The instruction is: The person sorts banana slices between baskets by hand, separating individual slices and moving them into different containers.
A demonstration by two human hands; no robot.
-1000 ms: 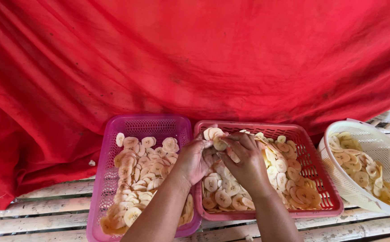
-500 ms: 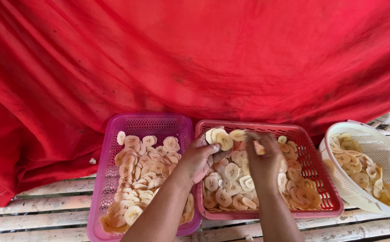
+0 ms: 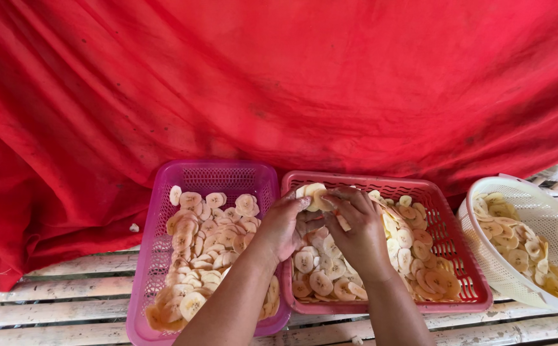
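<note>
Banana slices (image 3: 313,195) now pinched by both hands' grip; right hand (image 3: 358,232) shifted toward left hand (image 3: 285,224).

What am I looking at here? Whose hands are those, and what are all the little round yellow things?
The picture comes from a camera worn on a person's head, looking down, so the two bare arms reaching up from the bottom belong to that person. There is no machine.

The round things are thin banana slices. They fill three containers on a bench of pale wooden slats: a purple plastic basket on the left, a red plastic basket in the middle, and a white round colander on the right. A big red cloth hangs behind them.

Both hands are over the red basket. The left hand and the right hand meet at its far edge, and together their fingertips hold a few pale banana slices.
</note>
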